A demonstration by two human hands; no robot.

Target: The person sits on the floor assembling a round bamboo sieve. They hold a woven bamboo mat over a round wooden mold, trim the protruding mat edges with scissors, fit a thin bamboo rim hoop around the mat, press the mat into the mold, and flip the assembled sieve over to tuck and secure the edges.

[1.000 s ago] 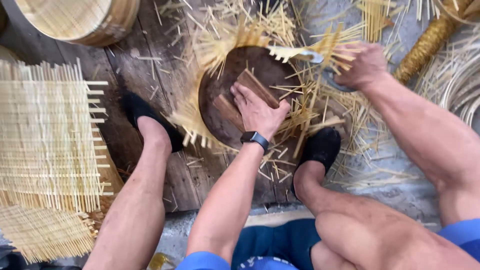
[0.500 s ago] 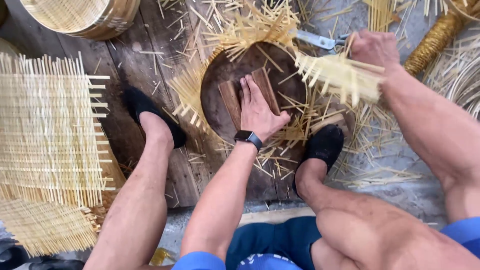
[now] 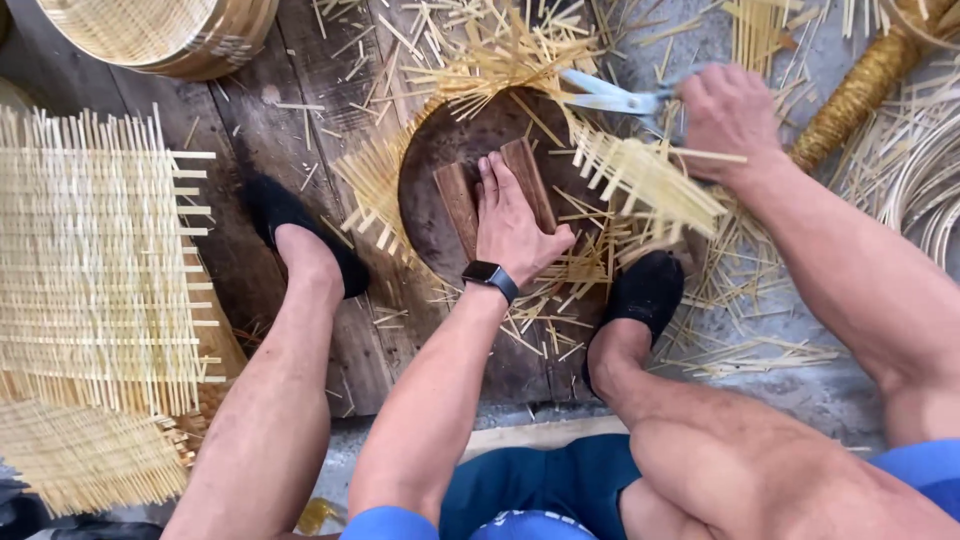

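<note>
My left hand (image 3: 512,220) presses flat on a brown wooden block (image 3: 462,200) that lies on a dark round disc (image 3: 430,190). A woven bamboo mat sticks out from under the disc, its strip ends fanning around the rim (image 3: 372,195). My right hand (image 3: 728,112) grips a pair of scissors (image 3: 605,96) at the disc's far right edge, blades pointing left into the strips. A blurred bundle of cut strips (image 3: 650,180) hangs just below that hand. A black watch (image 3: 490,278) sits on my left wrist.
A square woven bamboo mat (image 3: 95,260) lies at the left, another below it (image 3: 85,455). A round bamboo basket (image 3: 160,35) stands top left. My feet in black shoes (image 3: 290,215) (image 3: 645,295) flank the disc. Loose strips litter the planks; a wrapped coil (image 3: 860,85) lies top right.
My right hand has shifted with the scissors along the disc's far edge, and the loose bundle of strips has swung down to the right. My left hand slid slightly on the block.
</note>
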